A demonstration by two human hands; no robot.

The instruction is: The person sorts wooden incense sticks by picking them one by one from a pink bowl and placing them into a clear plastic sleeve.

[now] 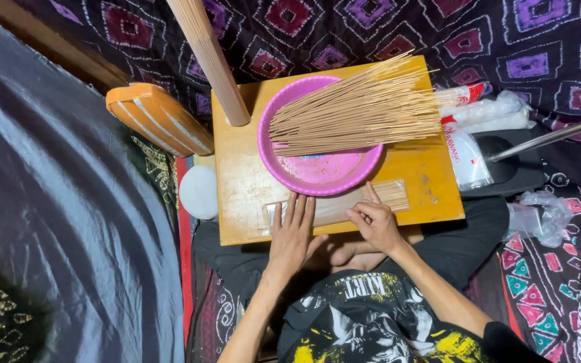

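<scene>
Patterned dark cloth (506, 40) with purple and red squares covered the floor, and on it a square wooden board (237, 181) rested across the seated person's lap. Nearest the body, the left hand (292, 235) lay open and flat, fingers stretched onto the board's front edge and touching a clear packet of thin sticks (344, 205). Just beside it, the right hand (374, 222) was loosely curled, its forefinger extended and pressing on the same packet. Beyond the packet sat a pink plastic bowl (317, 168), with a fanned bundle of bare bamboo sticks (364, 111) lying across its rim. Left of the board stood an orange brush-like block (157, 119) and a white lid (198, 191); clear plastic bags (489, 114) lay to the right.
</scene>
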